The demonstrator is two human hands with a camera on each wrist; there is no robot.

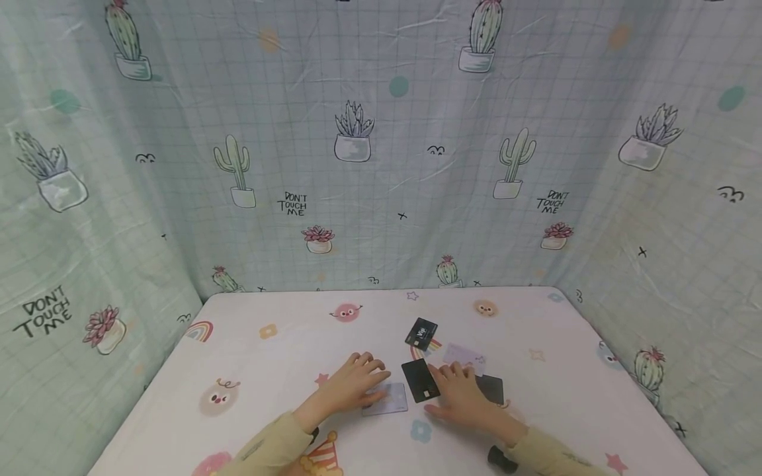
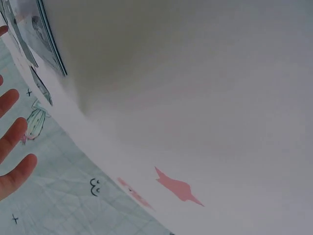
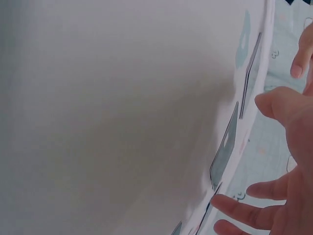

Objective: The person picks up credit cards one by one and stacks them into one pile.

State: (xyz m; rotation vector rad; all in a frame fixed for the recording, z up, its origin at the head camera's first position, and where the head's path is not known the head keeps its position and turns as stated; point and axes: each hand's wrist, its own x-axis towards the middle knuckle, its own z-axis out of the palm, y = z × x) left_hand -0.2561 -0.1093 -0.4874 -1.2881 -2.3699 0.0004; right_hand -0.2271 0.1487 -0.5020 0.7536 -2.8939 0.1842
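My left hand [image 1: 348, 387] hovers at the left side of a pale bluish card [image 1: 389, 400], its fingers spread and slightly bent. In the left wrist view the pale card [image 2: 38, 32] shows more than one edge, like a small stack, with the fingers [image 2: 12, 139] apart from it. My right hand [image 1: 461, 395] is just right of a black card [image 1: 420, 380], fingers loosely spread and nothing gripped. Right wrist view: the thumb [image 3: 276, 104] and fingers stand apart above the black card [image 3: 226, 147]. Whether a fingertip touches a card is unclear.
Beyond the hands lie a black "Vip" card [image 1: 421, 334] and a lilac card [image 1: 463, 357]. A dark grey card [image 1: 491, 389] is partly covered by the right hand. The white printed tabletop [image 1: 250, 363] ends at a patterned curtain [image 1: 381, 178] on three sides.
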